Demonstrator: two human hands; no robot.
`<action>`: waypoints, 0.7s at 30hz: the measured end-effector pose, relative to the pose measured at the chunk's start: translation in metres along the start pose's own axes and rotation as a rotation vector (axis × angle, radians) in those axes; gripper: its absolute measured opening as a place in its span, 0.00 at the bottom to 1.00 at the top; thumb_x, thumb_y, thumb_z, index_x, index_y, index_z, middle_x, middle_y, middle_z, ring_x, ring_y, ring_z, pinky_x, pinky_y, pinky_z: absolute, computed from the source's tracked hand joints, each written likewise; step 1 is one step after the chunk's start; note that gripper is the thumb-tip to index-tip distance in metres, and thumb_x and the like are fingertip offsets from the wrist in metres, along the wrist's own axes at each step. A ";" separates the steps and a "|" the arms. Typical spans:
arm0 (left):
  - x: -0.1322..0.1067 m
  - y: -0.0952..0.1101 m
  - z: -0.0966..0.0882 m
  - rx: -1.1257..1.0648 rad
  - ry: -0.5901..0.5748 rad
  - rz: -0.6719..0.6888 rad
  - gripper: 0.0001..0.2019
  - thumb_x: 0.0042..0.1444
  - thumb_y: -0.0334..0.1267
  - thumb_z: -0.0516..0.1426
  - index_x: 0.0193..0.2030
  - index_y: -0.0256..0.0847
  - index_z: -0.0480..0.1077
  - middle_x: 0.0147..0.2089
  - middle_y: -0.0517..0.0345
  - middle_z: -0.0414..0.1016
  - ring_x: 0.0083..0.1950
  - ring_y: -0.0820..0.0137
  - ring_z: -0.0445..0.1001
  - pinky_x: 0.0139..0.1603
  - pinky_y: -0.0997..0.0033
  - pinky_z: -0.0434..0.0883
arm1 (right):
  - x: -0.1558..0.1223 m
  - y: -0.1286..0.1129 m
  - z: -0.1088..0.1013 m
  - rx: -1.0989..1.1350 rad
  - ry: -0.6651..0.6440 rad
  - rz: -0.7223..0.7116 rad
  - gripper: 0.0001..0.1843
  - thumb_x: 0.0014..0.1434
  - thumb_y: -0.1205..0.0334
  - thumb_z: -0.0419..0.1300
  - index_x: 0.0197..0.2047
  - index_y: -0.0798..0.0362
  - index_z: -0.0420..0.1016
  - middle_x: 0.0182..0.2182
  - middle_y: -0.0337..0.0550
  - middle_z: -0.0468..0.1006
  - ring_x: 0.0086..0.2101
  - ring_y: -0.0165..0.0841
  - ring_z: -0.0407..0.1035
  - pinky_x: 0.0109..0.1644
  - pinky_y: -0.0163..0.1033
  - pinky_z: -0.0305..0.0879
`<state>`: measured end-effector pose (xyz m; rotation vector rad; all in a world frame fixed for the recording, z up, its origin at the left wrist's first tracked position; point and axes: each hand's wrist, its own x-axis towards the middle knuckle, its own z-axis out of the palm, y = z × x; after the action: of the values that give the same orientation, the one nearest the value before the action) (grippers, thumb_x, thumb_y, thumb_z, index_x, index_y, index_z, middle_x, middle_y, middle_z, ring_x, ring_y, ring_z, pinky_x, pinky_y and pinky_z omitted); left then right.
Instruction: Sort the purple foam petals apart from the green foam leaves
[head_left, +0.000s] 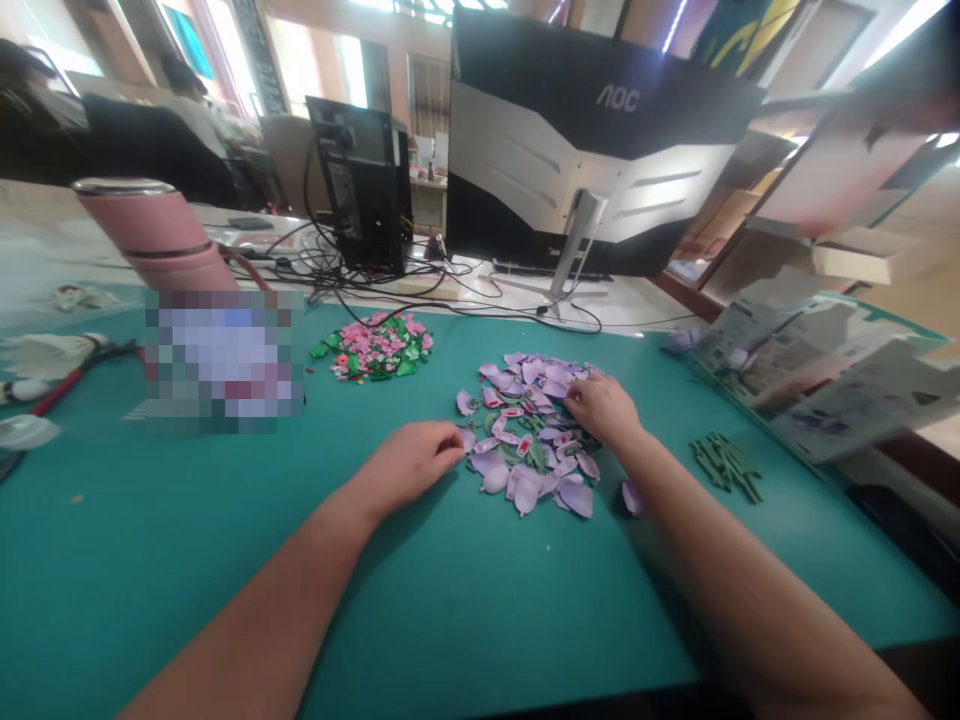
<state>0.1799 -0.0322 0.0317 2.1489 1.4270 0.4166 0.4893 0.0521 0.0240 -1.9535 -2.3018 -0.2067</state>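
Left hand (411,462): fingers curled loosely inward, tips meeting at the left edge of the pile of purple petal pieces (529,430) on the green mat (225,560); whether it pinches a piece cannot be told. Right hand (600,405): palm down, fingers bent, resting on the pile's right side. Pink-and-green pile (377,347) lies well apart, behind; dark green stems (726,465) to the right.

An office used for craft work: a monitor (600,150), desktop tower (360,180) and cables (420,290) on the far counter (450,620).
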 end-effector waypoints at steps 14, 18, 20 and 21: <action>0.000 0.003 0.002 0.020 0.003 0.019 0.10 0.60 0.40 0.52 0.38 0.42 0.74 0.37 0.58 0.78 0.38 0.67 0.73 0.37 0.70 0.62 | 0.012 -0.003 0.007 -0.094 -0.094 0.029 0.11 0.56 0.61 0.58 0.37 0.55 0.81 0.41 0.60 0.78 0.45 0.49 0.70 0.43 0.46 0.66; 0.000 0.003 0.002 0.024 0.003 0.013 0.10 0.60 0.40 0.52 0.37 0.42 0.74 0.37 0.58 0.78 0.37 0.67 0.72 0.36 0.70 0.61 | 0.015 -0.002 0.010 -0.042 -0.118 -0.028 0.10 0.52 0.66 0.60 0.36 0.56 0.81 0.40 0.57 0.79 0.43 0.46 0.71 0.44 0.44 0.65; 0.000 0.003 0.002 0.027 0.002 0.010 0.10 0.60 0.39 0.52 0.38 0.41 0.74 0.37 0.57 0.78 0.37 0.67 0.73 0.36 0.70 0.61 | 0.016 -0.003 0.010 0.007 -0.126 -0.070 0.09 0.50 0.66 0.60 0.34 0.55 0.81 0.38 0.54 0.79 0.41 0.43 0.71 0.44 0.41 0.64; 0.000 0.003 0.002 0.028 0.002 0.009 0.11 0.60 0.40 0.52 0.38 0.41 0.74 0.38 0.57 0.78 0.38 0.67 0.73 0.36 0.70 0.62 | 0.016 -0.004 0.010 0.037 -0.129 -0.088 0.08 0.50 0.66 0.61 0.33 0.55 0.80 0.37 0.53 0.79 0.40 0.42 0.71 0.43 0.40 0.64</action>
<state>0.1831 -0.0332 0.0317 2.1786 1.4332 0.4046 0.4833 0.0687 0.0166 -1.9027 -2.4548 -0.0461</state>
